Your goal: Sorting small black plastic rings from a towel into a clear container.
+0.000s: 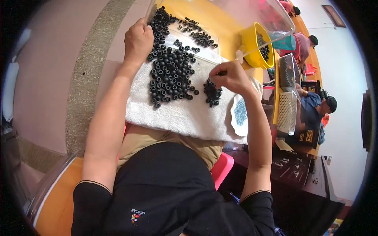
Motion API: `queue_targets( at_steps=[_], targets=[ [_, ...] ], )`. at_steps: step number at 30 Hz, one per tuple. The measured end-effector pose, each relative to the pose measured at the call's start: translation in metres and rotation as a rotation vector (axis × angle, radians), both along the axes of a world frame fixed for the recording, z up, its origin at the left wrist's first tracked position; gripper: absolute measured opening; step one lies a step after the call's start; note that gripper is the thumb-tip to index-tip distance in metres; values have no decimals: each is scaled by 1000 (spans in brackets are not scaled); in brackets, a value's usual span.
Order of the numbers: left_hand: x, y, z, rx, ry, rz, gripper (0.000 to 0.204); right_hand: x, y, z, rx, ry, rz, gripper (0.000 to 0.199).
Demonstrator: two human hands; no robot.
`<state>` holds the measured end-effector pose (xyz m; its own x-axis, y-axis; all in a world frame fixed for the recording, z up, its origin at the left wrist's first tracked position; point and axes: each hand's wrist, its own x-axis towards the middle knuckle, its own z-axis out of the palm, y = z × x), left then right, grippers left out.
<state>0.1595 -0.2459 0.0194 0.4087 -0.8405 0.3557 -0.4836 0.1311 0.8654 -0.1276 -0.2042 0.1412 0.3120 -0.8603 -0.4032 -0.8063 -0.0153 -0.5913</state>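
Note:
My left hand (139, 43) is curled closed at the left side of the heaped black parts, close to the edge of a clear plastic sheet or box (271, 19); what its fingers hold is hidden. Between the fingertips of my right hand (235, 77) is a small black piece (221, 73), pinched above a small pile of black pieces (213, 95). Many round black hollow caps (172, 74) lie spread between my hands on a white towel (169, 120). Right of the small pile, a white scalloped dish (235, 122) holds tiny bluish pieces (241, 113).
A yellow tub (252, 45) with dark parts stands at the far right of the yellow table (224, 15). White perforated baskets (287, 114) sit further right. Other people (315, 108) are seated along the right. A pink stool (223, 167) shows under me.

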Motion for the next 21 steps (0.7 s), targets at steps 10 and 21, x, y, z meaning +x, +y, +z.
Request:
queue_targets(
  at_steps=[10,21],
  targets=[
    [0,-3,-6,-56,33,-25,31,-38,67,-14,-283,13,51,12],
    [0,0,1,-28,6,-10,30,-33,82,-28,-465,-18,16,17]
  ],
)
